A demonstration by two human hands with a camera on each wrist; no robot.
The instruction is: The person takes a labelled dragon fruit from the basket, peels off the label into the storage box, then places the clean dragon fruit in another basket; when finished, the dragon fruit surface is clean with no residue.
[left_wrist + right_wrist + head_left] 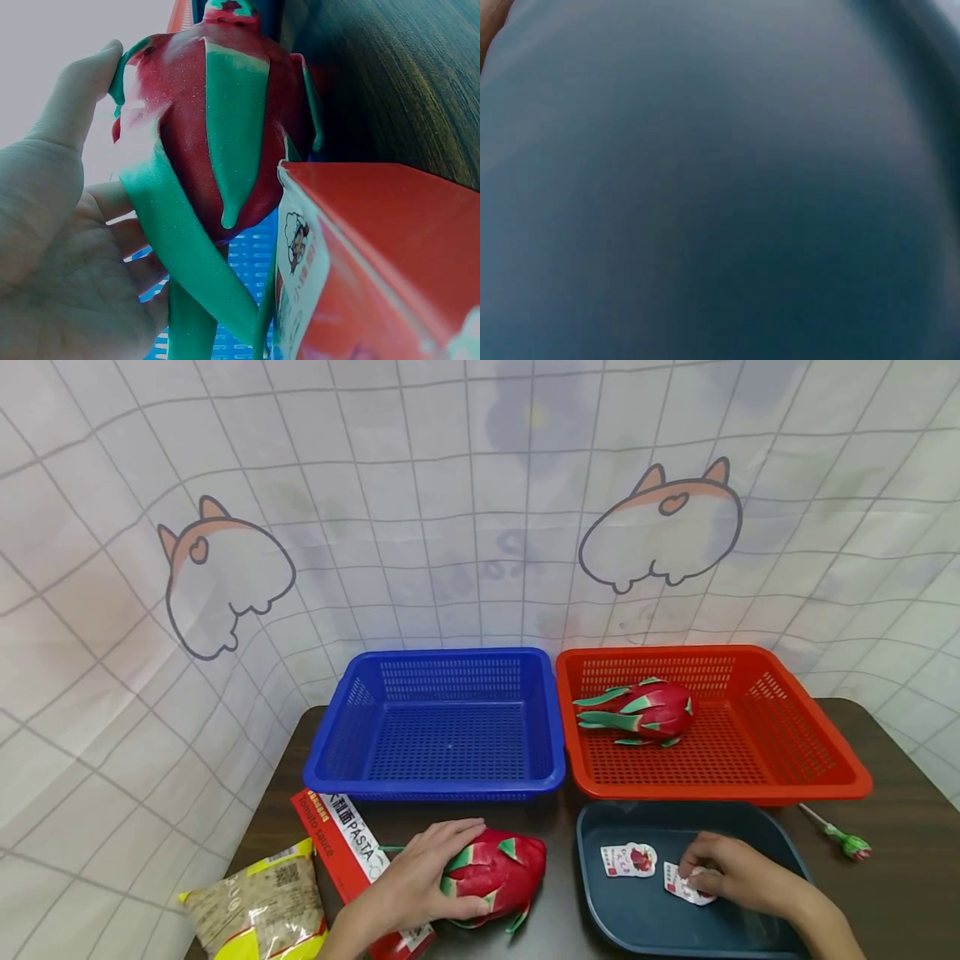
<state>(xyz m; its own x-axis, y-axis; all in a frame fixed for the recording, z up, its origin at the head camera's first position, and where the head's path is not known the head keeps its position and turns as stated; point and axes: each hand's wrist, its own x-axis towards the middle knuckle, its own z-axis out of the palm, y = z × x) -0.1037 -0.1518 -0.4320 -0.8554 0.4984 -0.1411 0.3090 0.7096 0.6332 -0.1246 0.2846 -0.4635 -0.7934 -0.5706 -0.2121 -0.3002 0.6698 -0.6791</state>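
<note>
On the table, a red dragon fruit (pixel 501 872) with green leaf tips lies under my left hand (pixel 431 877), which grips it with thumb and fingers spread round its side. From the left wrist view, the thumb lies along the dragon fruit (pixel 187 135) and the other fingers reach behind it. My right hand (pixel 738 870) is over the dark blue tray (pixel 637 927), fingertips pinching a small white printed packet (pixel 675 883). A second white packet (pixel 628 860) with a red picture lies just left of it. The right wrist view is mostly blurred tray surface.
Behind stand a blue basket (pixel 435 789) and a red basket (pixel 720 789) holding another dragon fruit (pixel 663 714). A red pasta box (pixel 337 843) lies beside my left hand, next to a yellow-edged bag (pixel 262 902). A flower bud on a stem (pixel 853 845) lies far right.
</note>
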